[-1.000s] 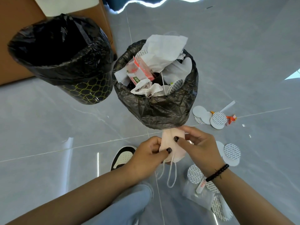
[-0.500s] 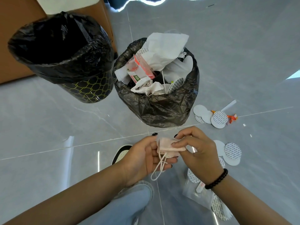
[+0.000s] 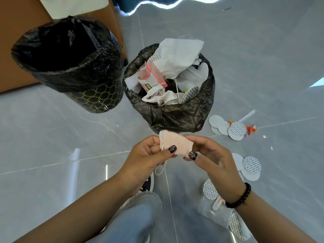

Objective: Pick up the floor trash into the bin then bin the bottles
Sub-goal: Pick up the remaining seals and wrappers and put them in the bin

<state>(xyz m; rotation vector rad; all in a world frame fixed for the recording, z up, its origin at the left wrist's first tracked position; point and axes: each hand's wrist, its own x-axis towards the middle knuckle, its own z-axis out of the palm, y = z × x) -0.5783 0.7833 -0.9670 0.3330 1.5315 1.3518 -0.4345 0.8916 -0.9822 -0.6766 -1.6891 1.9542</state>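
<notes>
Head view: left hand (image 3: 145, 160) and right hand (image 3: 210, 156) each pinch the folded pink face mask (image 3: 175, 144) in a narrow grip, just in front of the full bin (image 3: 175, 116); round seal liners (image 3: 250, 167) lie on the floor.

Full bin (image 3: 175, 116) right of empty bin (image 3: 98, 100); discs (image 3: 235, 130) right of both.

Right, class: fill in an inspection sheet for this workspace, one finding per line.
Surface: grey tiled floor, glossy.
Job's things: pink mask, folded; full bin heaped with paper; empty bin beside it. No bottles seen.
Clutter: round seal discs, clear bag, orange scrap.
Hands: left hand and right hand both pinch the mask.
Cables: nothing seen.
Surroundings: brown cabinet.
</notes>
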